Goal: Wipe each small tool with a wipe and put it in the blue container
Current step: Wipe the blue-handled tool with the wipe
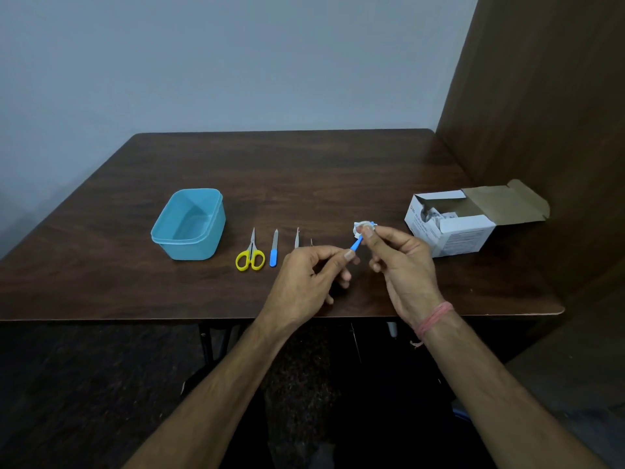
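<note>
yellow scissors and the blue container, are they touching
Apart. The head view shows bare dark table between the blue container and the yellow scissors, which lie flat just right of it.

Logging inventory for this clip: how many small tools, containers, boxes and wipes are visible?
Small tools: 5 (scissors, file, tweezers, thin tool, blue-handled tool held in both hands)
Blue container: 1
Open box: 1
Wipe: 1
Total: 8
</note>
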### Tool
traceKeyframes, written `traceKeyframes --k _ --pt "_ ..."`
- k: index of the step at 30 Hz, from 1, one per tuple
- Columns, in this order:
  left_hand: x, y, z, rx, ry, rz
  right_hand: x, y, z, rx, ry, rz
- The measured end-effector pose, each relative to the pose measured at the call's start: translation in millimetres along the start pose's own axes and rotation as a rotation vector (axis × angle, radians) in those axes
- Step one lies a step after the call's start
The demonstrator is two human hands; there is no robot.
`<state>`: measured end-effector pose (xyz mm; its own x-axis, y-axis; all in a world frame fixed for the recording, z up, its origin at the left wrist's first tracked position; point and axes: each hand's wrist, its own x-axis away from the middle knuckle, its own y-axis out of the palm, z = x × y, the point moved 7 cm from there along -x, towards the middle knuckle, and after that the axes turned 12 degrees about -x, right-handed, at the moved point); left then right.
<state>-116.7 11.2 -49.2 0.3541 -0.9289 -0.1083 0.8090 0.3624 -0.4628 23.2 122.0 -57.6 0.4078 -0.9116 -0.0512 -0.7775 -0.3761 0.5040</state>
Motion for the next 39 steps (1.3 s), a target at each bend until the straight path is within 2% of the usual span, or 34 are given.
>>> traceKeyframes --k 6,13,19,25,29,39 --pt "1.5 -2.8 -0.8 0.017 -0.032 0.058 4.3 4.8 -4.0 0.092 -0.075 -0.027" --pt "1.2 -2.3 -0.8 0.019 -0.042 0.072 5.6 8.8 -5.2 -0.073 0.028 -0.046" --pt "1.0 -2.6 0.6 0.032 -0.039 0.055 5.0 7.4 -4.3 -0.03 0.028 -0.084" --pt "1.3 0.6 0.3 0.005 -0.052 0.028 4.3 4.0 -3.5 -0.131 0.083 -0.08" --pt "1.4 0.3 1.5 -0.023 -0.049 0.021 3.1 7.5 -1.8 -0.038 0.061 -0.133" --pt "1.1 -0.7 3.1 -0.009 -0.045 0.016 3.8 5.2 -3.9 -0.139 0.083 -0.055"
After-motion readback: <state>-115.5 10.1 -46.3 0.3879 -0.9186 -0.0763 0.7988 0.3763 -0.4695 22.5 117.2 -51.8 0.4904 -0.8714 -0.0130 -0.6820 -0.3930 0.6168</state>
